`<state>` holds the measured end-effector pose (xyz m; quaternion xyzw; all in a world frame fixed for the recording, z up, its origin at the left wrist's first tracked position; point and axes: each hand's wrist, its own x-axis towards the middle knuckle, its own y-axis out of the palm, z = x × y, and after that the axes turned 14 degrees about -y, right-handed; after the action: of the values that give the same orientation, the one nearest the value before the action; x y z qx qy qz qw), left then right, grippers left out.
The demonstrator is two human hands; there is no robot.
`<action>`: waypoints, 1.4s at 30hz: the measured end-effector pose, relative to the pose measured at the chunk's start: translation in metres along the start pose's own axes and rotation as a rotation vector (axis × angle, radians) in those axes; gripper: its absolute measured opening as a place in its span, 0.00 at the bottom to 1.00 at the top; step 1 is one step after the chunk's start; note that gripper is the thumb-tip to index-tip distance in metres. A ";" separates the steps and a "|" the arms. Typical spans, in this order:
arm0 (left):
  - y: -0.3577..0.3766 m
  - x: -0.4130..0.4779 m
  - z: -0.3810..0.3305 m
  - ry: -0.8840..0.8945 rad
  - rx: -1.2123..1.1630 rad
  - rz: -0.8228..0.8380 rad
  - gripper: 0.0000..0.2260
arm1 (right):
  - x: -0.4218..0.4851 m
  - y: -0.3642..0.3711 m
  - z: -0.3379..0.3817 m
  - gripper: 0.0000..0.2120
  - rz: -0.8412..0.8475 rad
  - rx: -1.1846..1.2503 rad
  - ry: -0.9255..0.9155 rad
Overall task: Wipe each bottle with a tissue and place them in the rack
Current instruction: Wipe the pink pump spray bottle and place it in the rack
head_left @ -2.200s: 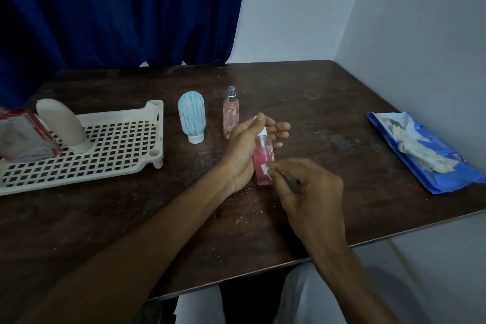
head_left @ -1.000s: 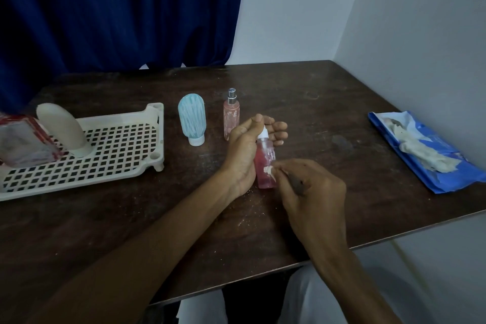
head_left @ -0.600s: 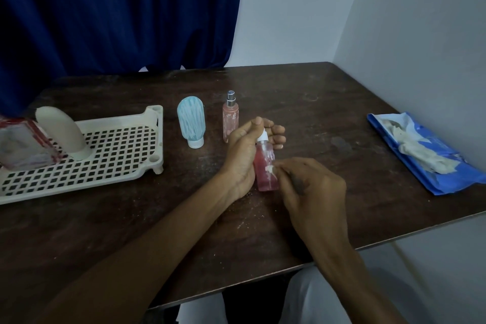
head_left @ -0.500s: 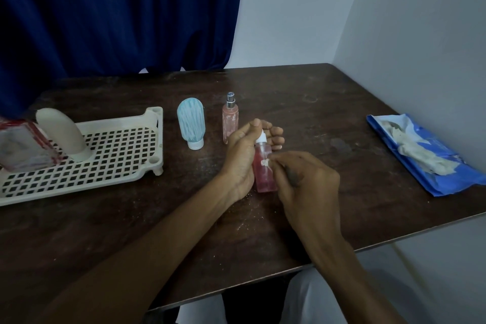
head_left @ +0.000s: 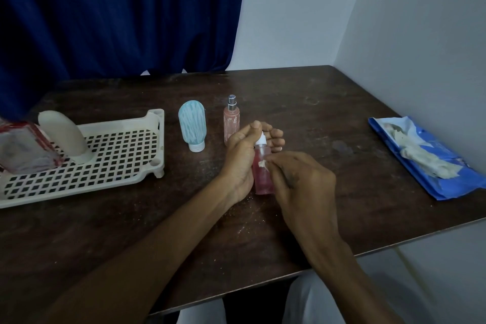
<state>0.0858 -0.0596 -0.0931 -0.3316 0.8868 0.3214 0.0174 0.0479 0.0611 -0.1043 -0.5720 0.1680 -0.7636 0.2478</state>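
My left hand (head_left: 243, 155) grips a small pink bottle (head_left: 263, 179) with a white cap, held upright at the table's middle. My right hand (head_left: 302, 181) pinches a small scrap of white tissue (head_left: 262, 164) against the bottle's upper side. A pale blue squeeze bottle (head_left: 192, 125) stands cap down behind my hands, beside a slim pink spray bottle (head_left: 231, 119). The cream perforated rack (head_left: 113, 163) sits at the left. It holds a cream bottle (head_left: 64, 134) and a red-edged clear bottle (head_left: 23, 148).
A blue tissue pack (head_left: 420, 163), torn open with crumpled white tissue showing, lies at the table's right edge by the wall. A dark blue curtain hangs behind the table. White crumbs speckle the dark wooden tabletop (head_left: 302, 102) near my hands.
My right hand has slid the tissue scrap up the pink bottle's side, from its lower body toward the shoulder. My left hand keeps its hold. The view has shifted slightly.
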 end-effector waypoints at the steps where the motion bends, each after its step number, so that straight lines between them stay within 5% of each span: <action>1: 0.001 0.000 0.000 0.002 -0.003 -0.005 0.12 | -0.003 0.000 0.002 0.06 0.008 -0.009 -0.006; 42: 0.000 -0.004 0.000 -0.027 0.028 0.024 0.12 | 0.013 0.002 -0.005 0.05 -0.013 -0.015 -0.009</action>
<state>0.0886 -0.0577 -0.0920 -0.3163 0.8948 0.3137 0.0302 0.0401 0.0517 -0.0964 -0.5783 0.1689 -0.7613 0.2396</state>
